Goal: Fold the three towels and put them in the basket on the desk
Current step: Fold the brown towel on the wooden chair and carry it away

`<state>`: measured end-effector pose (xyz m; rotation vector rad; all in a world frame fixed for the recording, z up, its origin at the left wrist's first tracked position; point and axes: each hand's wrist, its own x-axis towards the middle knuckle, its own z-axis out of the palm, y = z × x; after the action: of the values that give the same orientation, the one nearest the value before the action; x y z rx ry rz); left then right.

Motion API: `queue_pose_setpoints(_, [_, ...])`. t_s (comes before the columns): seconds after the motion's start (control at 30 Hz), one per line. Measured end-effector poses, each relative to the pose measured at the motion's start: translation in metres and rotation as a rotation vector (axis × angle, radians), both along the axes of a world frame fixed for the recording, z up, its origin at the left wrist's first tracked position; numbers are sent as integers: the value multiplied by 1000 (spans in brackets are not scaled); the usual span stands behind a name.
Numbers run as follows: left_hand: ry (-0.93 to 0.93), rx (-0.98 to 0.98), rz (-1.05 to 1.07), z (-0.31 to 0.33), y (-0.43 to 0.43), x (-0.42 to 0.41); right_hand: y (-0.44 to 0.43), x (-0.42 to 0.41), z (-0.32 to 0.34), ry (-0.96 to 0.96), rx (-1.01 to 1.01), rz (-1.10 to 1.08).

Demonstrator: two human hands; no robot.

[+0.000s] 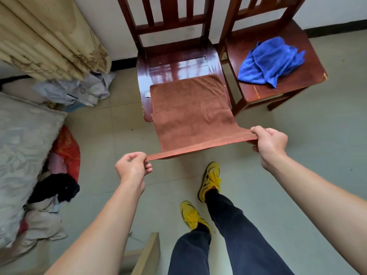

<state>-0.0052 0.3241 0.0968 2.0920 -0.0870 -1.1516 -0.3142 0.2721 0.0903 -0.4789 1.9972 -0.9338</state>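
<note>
Hands, left (132,167) and right (268,144), are pinching the near corners of the limp, light brown towel (190,108), which is draping softly over the chair (179,62).

A rust-brown rectangular cloth towel (190,108) has a soft, matt, short-piled nap and a stitched hem. Beneath it, a dark red-brown wooden chair (178,66) has a lacquered seat, smooth and glossy, mirroring light. The neighbouring red-brown wooden chair (294,84) looks duller and scuffed, its finish chipped at the edges. A crumpled bright blue cloth towel (270,60) appears fluffy and matt. The pale tiled floor (297,155) is smooth with a faint sheen.
</note>
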Motion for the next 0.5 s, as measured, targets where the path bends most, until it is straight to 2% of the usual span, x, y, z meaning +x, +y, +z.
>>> queue_pose_setpoints(0.17, [32, -37, 27, 4, 0, -4, 2, -5, 6, -76, 12, -31])
queue_pose_setpoints(0.3, [83, -57, 37, 1, -14, -6, -8, -8, 3, -221, 96, -46])
queue_pose_setpoints(0.5, [96, -44, 39, -19, -51, -1, -38, -11, -17, -247, 157, -16])
